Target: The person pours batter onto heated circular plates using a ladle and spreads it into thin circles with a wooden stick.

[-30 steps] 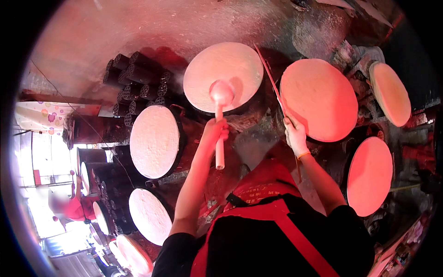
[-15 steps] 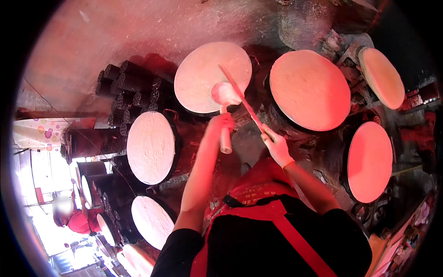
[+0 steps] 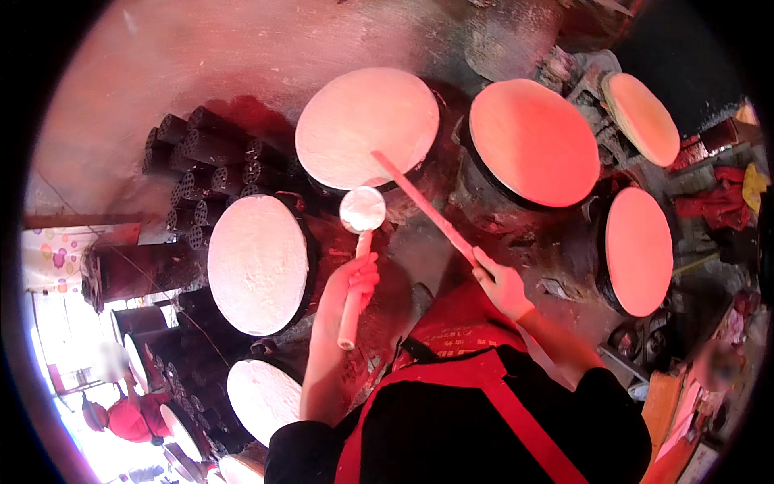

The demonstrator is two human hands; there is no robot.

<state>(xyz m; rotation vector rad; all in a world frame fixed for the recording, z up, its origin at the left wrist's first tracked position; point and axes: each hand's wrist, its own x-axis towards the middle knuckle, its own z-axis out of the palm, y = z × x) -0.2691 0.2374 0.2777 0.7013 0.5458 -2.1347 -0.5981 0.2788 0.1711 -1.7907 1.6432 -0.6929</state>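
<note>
My left hand [image 3: 348, 284] is wrapped around the pale tube-like handle of a ladle [image 3: 363, 208]. Its round bowl holds something whitish and sits just off the near edge of the middle round griddle [image 3: 367, 121], which is coated with a pale layer. A long flat wooden stick [image 3: 427, 208] is gripped near its lower end by my right hand [image 3: 504, 290]. The stick's far tip is over the near part of that same griddle; whether it touches the layer I cannot tell.
More pale-topped round griddles surround me: one left [image 3: 258, 264], one far right [image 3: 534, 143], one right [image 3: 639, 252], one near left [image 3: 264, 401]. Dark perforated cylinders [image 3: 214, 149] are stacked beyond the left griddle. A person in red [image 3: 141, 417] is at the lower left.
The ladle has come back from over the middle griddle, toward me and to the left. My right hand and the stick have also drawn nearer to me. The whole view has shifted slightly.
</note>
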